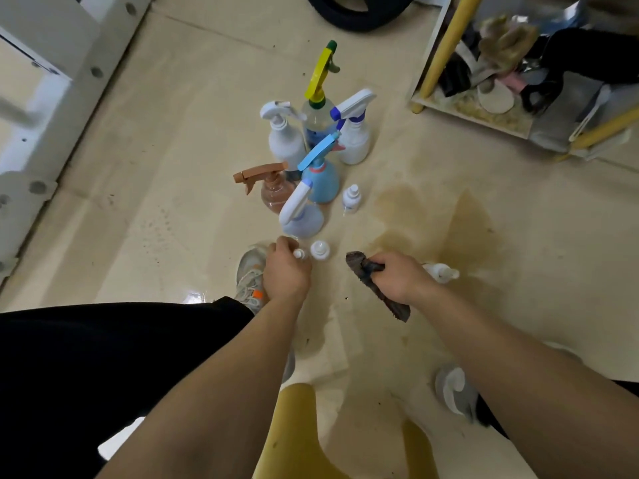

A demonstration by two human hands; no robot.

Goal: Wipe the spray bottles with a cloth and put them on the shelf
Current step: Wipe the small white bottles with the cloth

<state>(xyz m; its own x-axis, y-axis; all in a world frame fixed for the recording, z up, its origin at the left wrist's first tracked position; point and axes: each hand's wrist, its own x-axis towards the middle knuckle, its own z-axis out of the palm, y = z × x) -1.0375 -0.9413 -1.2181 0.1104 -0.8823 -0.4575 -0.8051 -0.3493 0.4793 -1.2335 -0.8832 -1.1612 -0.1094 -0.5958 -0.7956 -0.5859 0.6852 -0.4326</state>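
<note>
Several spray bottles stand clustered on the floor: a yellow-trigger bottle (320,108), two white ones (285,140) (354,140), a light blue one (320,178), a brown-trigger one (273,191) and a pale blue one with a white nozzle (302,216). Small white bottles stand nearby (351,198) (320,249). My left hand (285,271) curls round a small white bottle (299,254) at the cluster's near edge. My right hand (397,280) grips a dark cloth (375,286); another small white bottle (442,273) lies just behind it.
A yellow-framed shelf (442,57) with clutter stands at the upper right. A black tyre (352,12) lies at the top, white furniture (52,98) at the left. A brownish wet stain (449,233) marks the floor. My shoes (250,285) (454,392) and a yellow stool (297,426) are near.
</note>
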